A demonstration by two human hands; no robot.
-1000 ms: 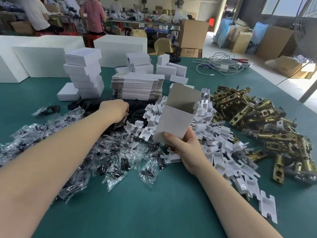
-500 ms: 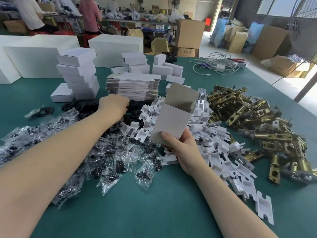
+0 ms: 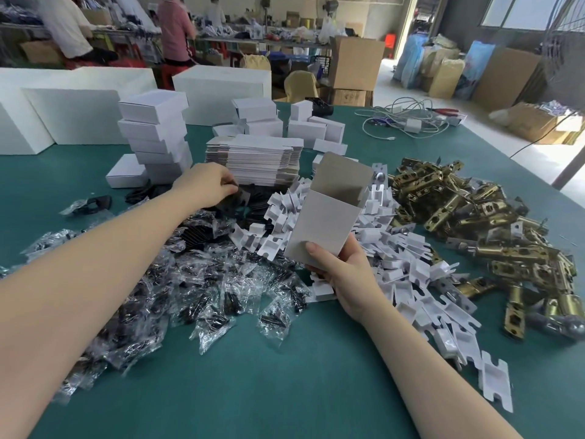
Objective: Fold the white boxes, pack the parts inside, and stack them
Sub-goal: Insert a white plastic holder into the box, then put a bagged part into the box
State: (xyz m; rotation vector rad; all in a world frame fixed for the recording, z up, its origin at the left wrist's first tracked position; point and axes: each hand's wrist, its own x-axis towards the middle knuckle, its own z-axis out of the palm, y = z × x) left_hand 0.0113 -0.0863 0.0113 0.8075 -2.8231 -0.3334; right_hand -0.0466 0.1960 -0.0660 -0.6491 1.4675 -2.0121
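Right hand [image 3: 346, 274] grips open white box [image 3: 329, 217] upright; left hand [image 3: 205, 185] pinches black part [image 3: 232, 202]. Keep mouth facing up, drop part straight in.

matt cardboard box [image 3: 326, 223], shiny brass latches [image 3: 474, 223]

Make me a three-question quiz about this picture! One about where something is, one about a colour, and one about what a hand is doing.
1. Where are the brass door latches?
A. on the table's right side
B. inside the big cardboard box
C. under the folded box stack

2. What colour is the table?
A. red
B. teal green
C. yellow

3. What is the right hand doing?
A. resting flat on the table
B. holding an open white box
C. lifting a cable

Answers:
1 A, the shiny pile lies right of the white card pieces.
2 B, the bare cloth shows teal green.
3 B, its fingers wrap the box's bottom and the top flap stands open.
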